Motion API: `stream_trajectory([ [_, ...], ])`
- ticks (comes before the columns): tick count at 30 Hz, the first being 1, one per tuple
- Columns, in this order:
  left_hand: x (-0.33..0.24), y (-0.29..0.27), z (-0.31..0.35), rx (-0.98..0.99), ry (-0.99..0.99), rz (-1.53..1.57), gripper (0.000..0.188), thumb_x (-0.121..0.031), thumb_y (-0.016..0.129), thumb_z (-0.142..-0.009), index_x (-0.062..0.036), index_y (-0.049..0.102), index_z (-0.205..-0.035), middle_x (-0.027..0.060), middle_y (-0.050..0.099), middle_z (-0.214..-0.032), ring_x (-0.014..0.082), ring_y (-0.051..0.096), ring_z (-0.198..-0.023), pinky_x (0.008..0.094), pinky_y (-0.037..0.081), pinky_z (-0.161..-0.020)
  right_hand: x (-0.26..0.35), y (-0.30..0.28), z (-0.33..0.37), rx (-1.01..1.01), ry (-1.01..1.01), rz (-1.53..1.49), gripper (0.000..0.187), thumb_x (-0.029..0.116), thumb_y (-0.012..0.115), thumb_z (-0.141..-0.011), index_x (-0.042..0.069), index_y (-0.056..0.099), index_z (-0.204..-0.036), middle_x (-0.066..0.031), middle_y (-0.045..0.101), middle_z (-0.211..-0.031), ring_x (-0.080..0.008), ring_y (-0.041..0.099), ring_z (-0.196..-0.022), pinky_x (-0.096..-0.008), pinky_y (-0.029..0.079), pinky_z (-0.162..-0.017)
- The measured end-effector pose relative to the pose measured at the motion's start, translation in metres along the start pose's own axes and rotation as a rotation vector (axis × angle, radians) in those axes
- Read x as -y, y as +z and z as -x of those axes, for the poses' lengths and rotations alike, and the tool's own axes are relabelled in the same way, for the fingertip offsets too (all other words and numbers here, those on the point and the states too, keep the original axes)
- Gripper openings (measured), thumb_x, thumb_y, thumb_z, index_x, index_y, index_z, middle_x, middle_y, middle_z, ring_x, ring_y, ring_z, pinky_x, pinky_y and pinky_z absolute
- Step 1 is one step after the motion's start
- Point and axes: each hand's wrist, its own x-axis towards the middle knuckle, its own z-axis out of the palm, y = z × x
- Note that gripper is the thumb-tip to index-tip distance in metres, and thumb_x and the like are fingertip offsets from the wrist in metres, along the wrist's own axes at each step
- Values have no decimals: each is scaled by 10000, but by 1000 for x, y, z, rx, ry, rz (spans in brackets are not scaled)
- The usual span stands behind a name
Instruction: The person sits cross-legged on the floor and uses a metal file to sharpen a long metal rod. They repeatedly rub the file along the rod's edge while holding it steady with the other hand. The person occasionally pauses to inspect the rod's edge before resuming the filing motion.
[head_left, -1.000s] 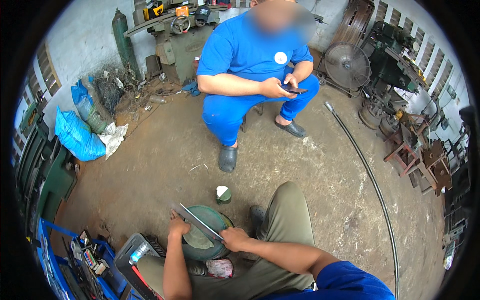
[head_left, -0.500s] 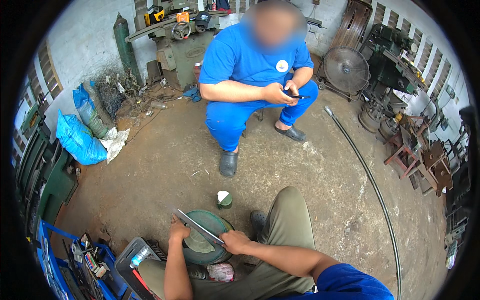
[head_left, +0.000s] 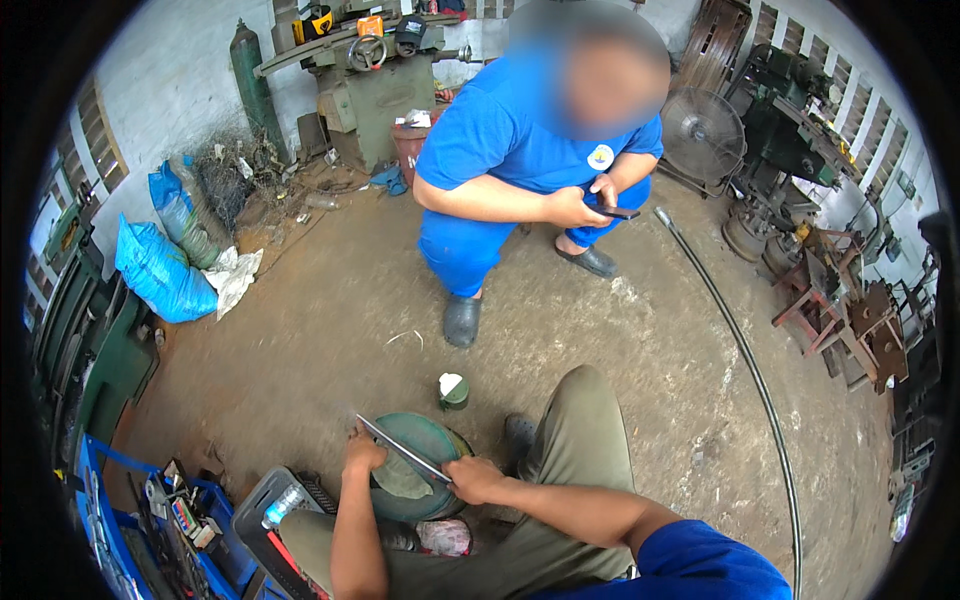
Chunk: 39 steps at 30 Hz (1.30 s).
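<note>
A long, narrow metal strip like a blade [head_left: 403, 447] slants over a round green drum-like stand [head_left: 437, 432]. My left hand [head_left: 364, 452] is closed round its far left end. The fingers of my right hand [head_left: 474, 480] grip its near right end. Beneath the strip, a flat grey-green piece [head_left: 404, 482] lies on the stand; whether the strip touches it I cannot tell. Just beyond the stand is a small green container [head_left: 454, 393] with something white at its top. A crumpled pinkish-white bundle [head_left: 444, 537] lies by my leg.
Opposite me a person in blue [head_left: 510, 150] sits low with a phone [head_left: 614, 212]. A grey crate [head_left: 262, 500] with a bottle and a blue toolbox [head_left: 120, 530] stand at my left. A long dark hose or pipe [head_left: 735, 335] curves along the floor at right.
The strip has tilted and now shows more edge-on, still in both my hands. The person opposite has leaned forward and to the right, with the phone slightly lower.
</note>
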Motion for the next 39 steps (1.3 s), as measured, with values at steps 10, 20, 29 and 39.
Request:
stream_trajectory([
  [10, -2, -4, -5, 65, 34, -104, 916, -267, 669, -819, -67, 194, -1576, 237, 200, -1613, 390, 269, -1473, 396, 297, -1198, -4, 3, -4, 83, 3, 27, 246, 157, 661, -868, 42, 649, -1084, -229, 689, -990, -407, 666, -994, -508, 532, -838],
  [20, -14, -15, 14, 103, 64, -112, 921, -288, 687, -824, -68, 202, -1575, 182, 137, -1644, 357, 139, -1518, 442, 264, -1210, -2, -6, 1, 328, -33, 90, 123, 95, 668, -830, -17, 691, -877, -151, 714, -779, -309, 715, -834, -428, 564, -761],
  [29, -5, 3, 2, 95, 131, -55, 993, -343, 721, -815, -23, 160, -1570, 141, 93, -1660, 341, 87, -1530, 567, 243, -1191, -9, 1, -3, 320, -50, 181, 108, 57, 684, -787, -19, 694, -863, -177, 706, -763, -309, 719, -795, -425, 568, -714],
  [39, -4, 2, 2, 45, 19, -32, 826, -232, 564, -917, -5, 112, -1569, 173, 164, -1639, 328, 156, -1519, 496, 272, -1199, -21, 11, -10, -141, -76, -188, 139, 131, 651, -884, 11, 685, -945, -234, 691, -830, -428, 675, -849, -505, 536, -775],
])
